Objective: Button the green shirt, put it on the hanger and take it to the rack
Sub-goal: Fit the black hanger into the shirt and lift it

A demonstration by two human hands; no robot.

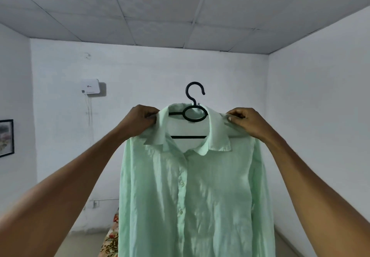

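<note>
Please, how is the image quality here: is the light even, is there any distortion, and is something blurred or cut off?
Head view: soft, even light with no glare. The wide lens bends the ceiling lines and stretches both forearms toward the bottom corners. The green shirt, black hanger, left hand and right hand are sharp. The shirt's lower part is cut off by the frame, and so is the framed picture at the left edge.

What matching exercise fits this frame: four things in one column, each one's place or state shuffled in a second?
Things:
1. green shirt
2. hanger
3. left hand
4. framed picture

Places or states:
A. on the wall at far left
B. buttoned, held up
C. hook sticks out above the collar
D. pinches one shirt shoulder

Pairs: 1-B, 2-C, 3-D, 4-A
</note>
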